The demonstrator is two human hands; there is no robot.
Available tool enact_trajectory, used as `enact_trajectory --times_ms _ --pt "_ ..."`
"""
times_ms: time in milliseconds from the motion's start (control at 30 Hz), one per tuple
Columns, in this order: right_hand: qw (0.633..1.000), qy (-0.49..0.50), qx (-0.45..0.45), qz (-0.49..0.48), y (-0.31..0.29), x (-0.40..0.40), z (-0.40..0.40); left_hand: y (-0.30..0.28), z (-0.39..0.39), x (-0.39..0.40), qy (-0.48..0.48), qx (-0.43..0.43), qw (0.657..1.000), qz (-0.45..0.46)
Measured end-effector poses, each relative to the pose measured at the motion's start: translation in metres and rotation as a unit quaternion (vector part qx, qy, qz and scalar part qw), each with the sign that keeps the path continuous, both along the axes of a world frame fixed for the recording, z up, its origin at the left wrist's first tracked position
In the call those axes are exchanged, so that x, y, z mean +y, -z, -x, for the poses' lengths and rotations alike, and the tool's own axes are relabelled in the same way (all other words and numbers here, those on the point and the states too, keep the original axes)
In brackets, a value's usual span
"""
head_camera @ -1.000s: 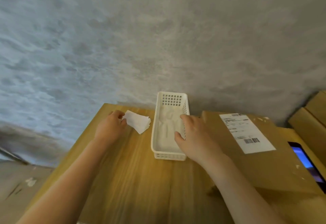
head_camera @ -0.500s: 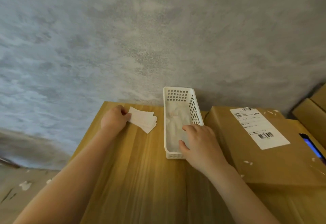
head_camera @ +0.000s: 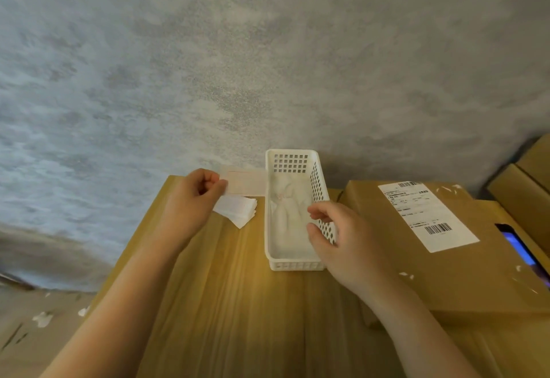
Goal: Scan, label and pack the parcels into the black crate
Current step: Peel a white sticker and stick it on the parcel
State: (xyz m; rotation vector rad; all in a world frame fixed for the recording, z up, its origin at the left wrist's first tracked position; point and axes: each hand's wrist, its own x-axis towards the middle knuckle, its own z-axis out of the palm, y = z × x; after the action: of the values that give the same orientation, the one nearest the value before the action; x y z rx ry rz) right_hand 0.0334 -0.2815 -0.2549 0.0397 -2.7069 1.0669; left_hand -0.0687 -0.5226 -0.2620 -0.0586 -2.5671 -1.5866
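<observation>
My left hand pinches one white label sheet and holds it raised above a small stack of labels on the wooden table. My right hand hovers over the right wall of a white perforated basket, its fingers loosely curled and holding nothing. A flat cardboard parcel with a printed shipping label lies to the right of the basket. The black crate is out of view.
A dark device with a lit blue screen rests on the parcel's right edge. More cardboard boxes stand at the far right. A grey wall rises behind the table. White paper scraps lie on the floor at the left.
My left hand lifted a single label off the stack. My right hand rose from the basket's inside and now hovers at its right wall.
</observation>
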Motion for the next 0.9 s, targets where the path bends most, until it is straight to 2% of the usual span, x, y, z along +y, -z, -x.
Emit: enact_trajectory --times_ms 133,367,900 --pt "0.990 0.005 -0.036 0.136 -0.008 0.022 -0.013 -0.021 -0.039 0.030 0.040 -0.013 0.997 -0.065" --pt "0.946 -0.036 -0.121 0.297 -0.023 0.061 -0.039 -0.040 -0.089 0.090 0.070 -0.043 0.985 -0.150" --pt "0.948 -0.066 -0.112 0.289 -0.015 0.129 -0.067 -0.024 -0.126 0.150 0.046 -0.073 0.984 -0.153"
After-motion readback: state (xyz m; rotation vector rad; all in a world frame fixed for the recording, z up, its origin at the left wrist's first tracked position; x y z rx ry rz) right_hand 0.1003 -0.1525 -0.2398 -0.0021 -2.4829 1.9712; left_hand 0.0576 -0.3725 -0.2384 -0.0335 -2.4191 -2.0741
